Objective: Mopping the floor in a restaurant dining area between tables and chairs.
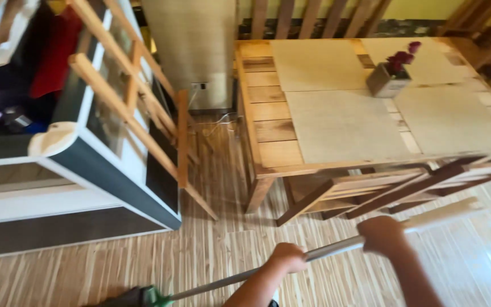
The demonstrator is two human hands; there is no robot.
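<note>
Both my hands grip a long metal mop handle that slants from the upper right down to the lower left. My left hand holds it lower down, and my right hand holds it higher up near its pale wooden end. The green joint and dark mop head rest on the striped wooden floor at the bottom edge, partly cut off.
A wooden table with pale mats and a small box of dark red flowers stands ahead. Wooden chairs are tucked under it. A white and grey cabinet with a leaning wooden frame is at left.
</note>
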